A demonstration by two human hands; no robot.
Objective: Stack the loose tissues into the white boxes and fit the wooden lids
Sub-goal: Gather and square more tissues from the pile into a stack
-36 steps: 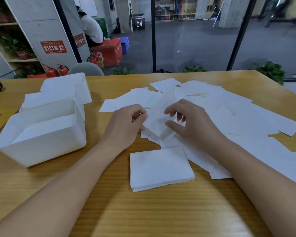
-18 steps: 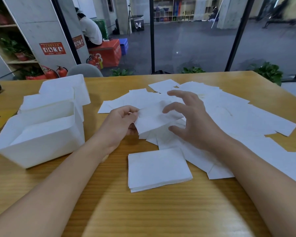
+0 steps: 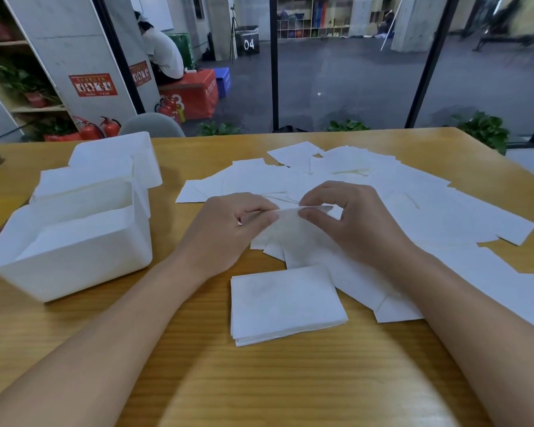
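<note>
Our fingers (image 3: 267,211) on both hands pinch one tissue (image 3: 285,221) between them, its long side running left to right. The neat stack (image 3: 285,303) waits just near us, below it.

Office-type workspace w/ glass partition (image 3: 336,72), fire extinguishers (image 3: 110,127) (by a pillar), bookshelves (image 3: 313,16) at back.

2 bare forearms — no sleeves, left hand (image 3: 228,229) ringless.
</note>
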